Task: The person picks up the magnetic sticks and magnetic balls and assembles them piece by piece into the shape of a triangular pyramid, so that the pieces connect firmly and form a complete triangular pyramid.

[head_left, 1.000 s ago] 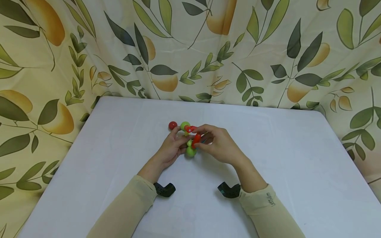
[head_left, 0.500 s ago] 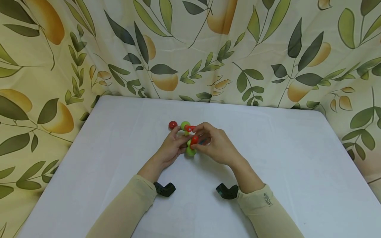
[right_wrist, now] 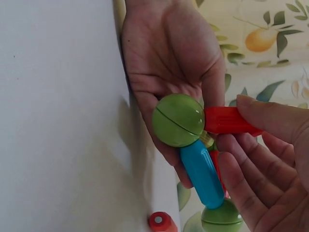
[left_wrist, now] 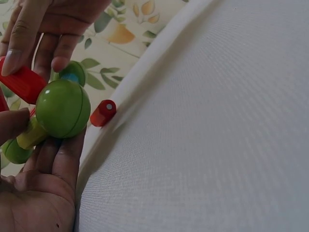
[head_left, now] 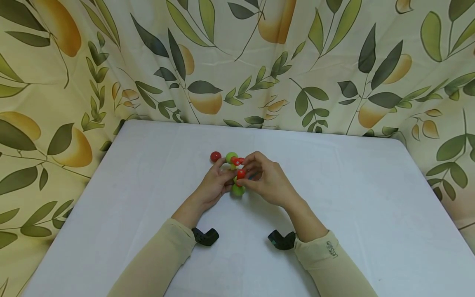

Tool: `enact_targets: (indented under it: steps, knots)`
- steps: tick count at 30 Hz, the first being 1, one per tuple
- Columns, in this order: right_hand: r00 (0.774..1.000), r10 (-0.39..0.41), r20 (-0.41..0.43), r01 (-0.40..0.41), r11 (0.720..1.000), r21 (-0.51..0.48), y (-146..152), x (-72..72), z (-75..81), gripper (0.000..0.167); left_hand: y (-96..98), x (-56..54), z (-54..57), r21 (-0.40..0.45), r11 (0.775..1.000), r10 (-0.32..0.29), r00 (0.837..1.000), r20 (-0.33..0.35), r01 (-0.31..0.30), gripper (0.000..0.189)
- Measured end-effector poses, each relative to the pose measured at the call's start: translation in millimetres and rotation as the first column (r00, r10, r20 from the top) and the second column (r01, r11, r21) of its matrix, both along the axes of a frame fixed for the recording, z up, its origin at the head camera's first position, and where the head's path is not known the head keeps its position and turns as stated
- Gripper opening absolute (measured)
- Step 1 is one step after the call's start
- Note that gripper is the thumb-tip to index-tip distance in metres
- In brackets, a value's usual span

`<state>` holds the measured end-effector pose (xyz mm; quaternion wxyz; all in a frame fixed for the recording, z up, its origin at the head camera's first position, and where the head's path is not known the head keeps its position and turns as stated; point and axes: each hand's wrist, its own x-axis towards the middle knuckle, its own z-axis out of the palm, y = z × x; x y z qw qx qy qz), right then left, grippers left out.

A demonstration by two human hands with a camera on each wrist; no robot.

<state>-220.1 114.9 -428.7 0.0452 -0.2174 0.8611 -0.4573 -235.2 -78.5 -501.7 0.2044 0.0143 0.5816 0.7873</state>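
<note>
My left hand (head_left: 215, 185) holds a small build of magnetic balls and rods low over the table, with its thumb by the yellow rod (left_wrist: 31, 135). A green ball (right_wrist: 178, 120) sits at the near end of the build, and a blue rod (right_wrist: 203, 176) runs from it to another green ball (right_wrist: 222, 217). My right hand (head_left: 272, 181) pinches a red rod (right_wrist: 229, 120) between thumb and fingers, one end right at the near green ball. Part of the build is hidden behind the fingers.
A red ball (head_left: 215, 156) rests on the white table (head_left: 352, 198) just beyond the left fingertips. Another red rod (left_wrist: 104, 113) lies close to the build. A leaf-print curtain (head_left: 245, 62) hangs behind the table's far edge.
My right hand has shifted slightly left, bringing the pinched red rod closer to the left fingers and turning its end more toward the head camera. The left hand stays in place.
</note>
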Motion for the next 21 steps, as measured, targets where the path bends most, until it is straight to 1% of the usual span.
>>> enact_targets:
  steps: [5,10,15,21]
  knots:
    - [1.000,0.006,-0.006,-0.006,1.000,-0.015,1.3,-0.7,1.4,0.046,-0.2,-0.6,-0.8,-0.004,1.000,0.000,1.000,0.000,0.000,0.048]
    - [0.999,0.002,-0.046,-0.003,1.000,-0.026,6.9,-2.0,4.8,0.043,-0.6,-0.4,-0.2,-0.007,1.000,0.012,1.000,0.006,-0.012,0.048]
    - [0.995,-0.078,-0.064,0.072,0.993,-0.095,19.4,-6.7,11.1,0.037,-1.6,-0.1,0.1,0.013,1.000,0.015,1.000,0.012,-0.015,0.048]
    - [0.984,-0.176,-0.033,0.167,0.968,-0.189,35.2,-14.8,13.3,0.027,-0.9,0.6,1.0,0.044,0.999,0.009,1.000,0.024,-0.010,0.052]
